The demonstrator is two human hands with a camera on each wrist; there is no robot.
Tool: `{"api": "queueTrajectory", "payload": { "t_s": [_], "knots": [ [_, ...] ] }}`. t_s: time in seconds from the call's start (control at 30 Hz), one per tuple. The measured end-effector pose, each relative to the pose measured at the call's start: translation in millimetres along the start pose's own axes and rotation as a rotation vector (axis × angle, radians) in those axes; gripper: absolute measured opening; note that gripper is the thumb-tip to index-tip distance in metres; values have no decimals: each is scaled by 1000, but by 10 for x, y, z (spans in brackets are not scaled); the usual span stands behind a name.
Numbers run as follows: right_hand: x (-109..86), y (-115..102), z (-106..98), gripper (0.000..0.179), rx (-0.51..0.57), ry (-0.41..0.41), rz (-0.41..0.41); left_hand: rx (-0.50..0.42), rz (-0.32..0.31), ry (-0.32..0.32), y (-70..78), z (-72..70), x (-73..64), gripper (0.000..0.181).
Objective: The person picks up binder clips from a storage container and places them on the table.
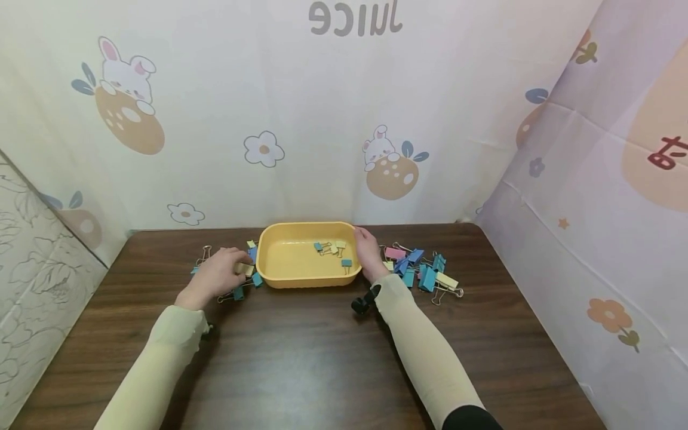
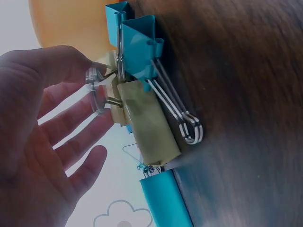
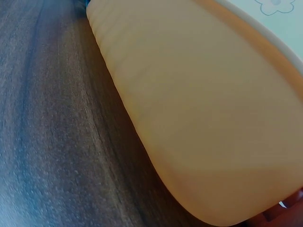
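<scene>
At the left pile, my left hand (image 1: 217, 275) pinches a yellow binder clip (image 2: 149, 125); its blurred wire handles stand between thumb and fingers in the left wrist view. Teal binder clips (image 2: 139, 47) crowd right beside it. My right hand (image 1: 369, 254) grips the right end of a yellow tray (image 1: 309, 282), and a little of its fingers (image 3: 289, 208) shows at the tray's end in the right wrist view. Inside the tray, toward its right half, lie a few small clips, yellow ones (image 1: 334, 248) and teal ones (image 1: 346, 263).
To the right of the tray spreads a pile of pink, blue, teal and yellow binder clips (image 1: 424, 272). Everything stands at the back of a dark wooden table (image 1: 301, 358). Printed curtains (image 1: 322, 179) hang behind and at the right, close to the table's edges.
</scene>
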State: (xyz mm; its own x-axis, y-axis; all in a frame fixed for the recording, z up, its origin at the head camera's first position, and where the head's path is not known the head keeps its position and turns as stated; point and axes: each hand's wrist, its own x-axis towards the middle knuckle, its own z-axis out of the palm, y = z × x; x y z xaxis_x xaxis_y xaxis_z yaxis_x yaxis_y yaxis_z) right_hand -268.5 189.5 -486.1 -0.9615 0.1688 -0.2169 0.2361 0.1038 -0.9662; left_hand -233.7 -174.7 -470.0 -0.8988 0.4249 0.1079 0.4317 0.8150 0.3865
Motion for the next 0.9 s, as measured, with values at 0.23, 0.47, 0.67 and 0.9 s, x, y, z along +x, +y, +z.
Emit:
{"api": "queueTrajectory", "payload": {
  "t_s": [0.23,0.47,0.67,0.9],
  "knots": [
    [2,19,-1,46,-11,7,-9,-97,23,47,19,-125,11,31],
    [9,27,0,47,-15,2,-16,-216,-11,93,176,-250,104,28],
    [0,15,-6,47,-7,-1,-12,-348,23,86,413,-282,276,20],
    [-10,6,-6,48,-9,-4,-13,-370,43,23,664,-287,588,21]
  ]
}}
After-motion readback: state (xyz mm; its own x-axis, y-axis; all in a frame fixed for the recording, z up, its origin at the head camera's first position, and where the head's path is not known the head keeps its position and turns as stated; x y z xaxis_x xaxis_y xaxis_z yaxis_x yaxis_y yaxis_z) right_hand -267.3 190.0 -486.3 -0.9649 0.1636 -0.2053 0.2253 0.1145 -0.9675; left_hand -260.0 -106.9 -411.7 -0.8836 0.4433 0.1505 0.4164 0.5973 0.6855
